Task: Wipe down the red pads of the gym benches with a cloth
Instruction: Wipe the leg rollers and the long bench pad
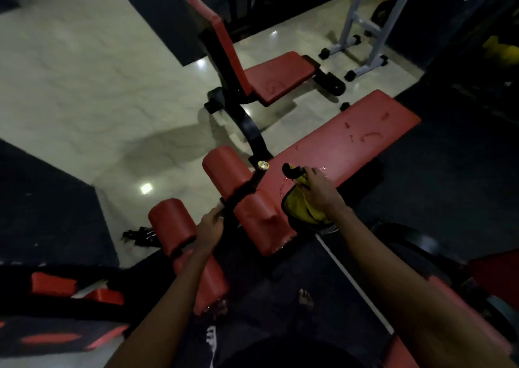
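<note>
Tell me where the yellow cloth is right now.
Head view, right of centre: the yellow cloth hangs from the right hand at the near end of the long red bench pad, just right of a red roller pad.

Dim, grainy wide-angle view, ceiling-light glare on glossy floor [84,67].

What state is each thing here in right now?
long pad: flat, wet with drops and streaks.
cloth: yellow, bunched, hanging at the pad's near end.
right hand: fingers gripping the cloth.
left hand: holding the black bar between the rollers.
far bench: backrest raised steeply, nobody touching it.
</note>
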